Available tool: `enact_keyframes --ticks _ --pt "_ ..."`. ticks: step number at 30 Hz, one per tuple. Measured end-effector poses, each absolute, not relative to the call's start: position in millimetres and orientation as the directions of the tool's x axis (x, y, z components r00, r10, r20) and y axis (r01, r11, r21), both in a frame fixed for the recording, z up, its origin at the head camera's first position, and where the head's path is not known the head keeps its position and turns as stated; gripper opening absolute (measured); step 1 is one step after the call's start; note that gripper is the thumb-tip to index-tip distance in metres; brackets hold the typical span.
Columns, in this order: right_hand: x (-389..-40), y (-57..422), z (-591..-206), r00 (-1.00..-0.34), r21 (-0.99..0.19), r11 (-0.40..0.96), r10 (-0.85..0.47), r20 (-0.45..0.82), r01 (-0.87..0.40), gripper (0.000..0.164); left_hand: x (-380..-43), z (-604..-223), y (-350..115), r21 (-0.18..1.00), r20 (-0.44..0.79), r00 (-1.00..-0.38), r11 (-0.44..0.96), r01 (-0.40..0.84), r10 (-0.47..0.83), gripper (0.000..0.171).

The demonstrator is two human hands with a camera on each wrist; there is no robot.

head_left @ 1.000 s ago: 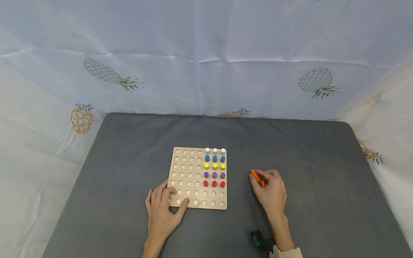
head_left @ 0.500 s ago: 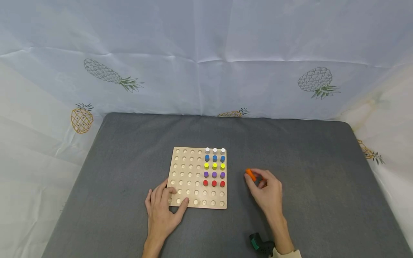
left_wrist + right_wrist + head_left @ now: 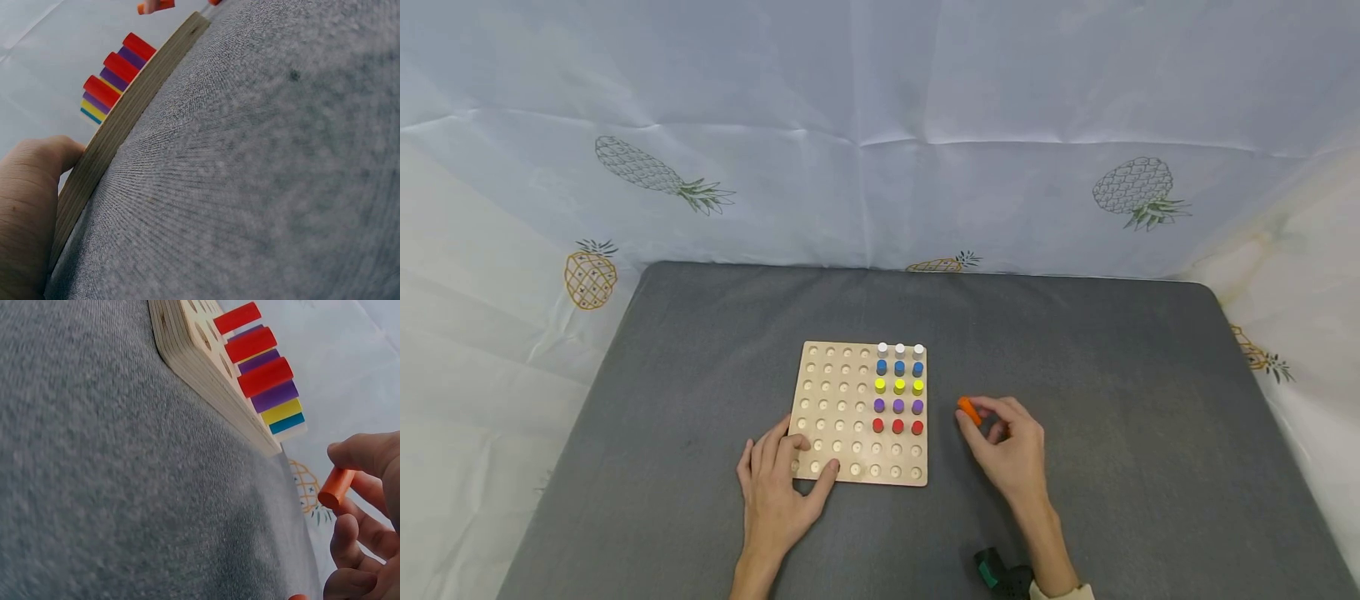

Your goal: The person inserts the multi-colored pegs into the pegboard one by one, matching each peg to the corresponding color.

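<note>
A square wooden pegboard [image 3: 832,396] lies on the table. Its right-hand columns carry upright pegs in rows of three: white pegs [image 3: 900,351] at the back, then blue, yellow, purple and red pegs [image 3: 898,427]. At its near left corner the left hand [image 3: 775,500] grips the board, thumb at the front edge and index finger bent over the top. Right of the board, the right hand [image 3: 1013,458] pinches an orange peg [image 3: 337,486] between thumb and index finger, above the cloth. A second bit of orange [image 3: 299,597] shows low in the right wrist view, mostly hidden.
Grey cloth [image 3: 1135,433] covers the table. Bare round holes [image 3: 876,471] fill the board's left columns and two front rows. A black device with a green patch [image 3: 1003,575] sits at the right wrist. A pale pineapple-print curtain [image 3: 1000,200] hangs behind the table.
The right hand has moved left toward the board with the orange peg in its fingertips. Other orange pegs seen earlier under its fingers are now hidden in the head view. The left hand stays put.
</note>
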State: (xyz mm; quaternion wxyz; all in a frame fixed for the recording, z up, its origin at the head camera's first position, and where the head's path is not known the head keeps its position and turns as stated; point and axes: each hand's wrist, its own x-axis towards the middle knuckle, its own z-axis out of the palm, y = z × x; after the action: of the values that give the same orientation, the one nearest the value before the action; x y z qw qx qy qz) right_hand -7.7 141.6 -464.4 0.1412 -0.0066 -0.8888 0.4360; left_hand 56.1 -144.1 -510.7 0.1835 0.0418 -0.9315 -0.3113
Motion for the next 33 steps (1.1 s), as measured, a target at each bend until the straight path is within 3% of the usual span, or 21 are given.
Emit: enact_keyframes --ticks 12,33 --pt "3.8 128.1 -461.9 -0.967 -0.800 0.564 0.006 0.254 -0.206 0.025 56.3 -510.6 -144.4 0.602 0.298 -0.935 0.798 0.027 -0.193 0.039" --pt "17.1 101.1 -460.7 -0.981 -0.811 0.553 -0.105 0.162 -0.193 0.022 56.0 -511.7 -144.8 0.596 0.306 -0.932 0.803 0.030 -0.193 0.039"
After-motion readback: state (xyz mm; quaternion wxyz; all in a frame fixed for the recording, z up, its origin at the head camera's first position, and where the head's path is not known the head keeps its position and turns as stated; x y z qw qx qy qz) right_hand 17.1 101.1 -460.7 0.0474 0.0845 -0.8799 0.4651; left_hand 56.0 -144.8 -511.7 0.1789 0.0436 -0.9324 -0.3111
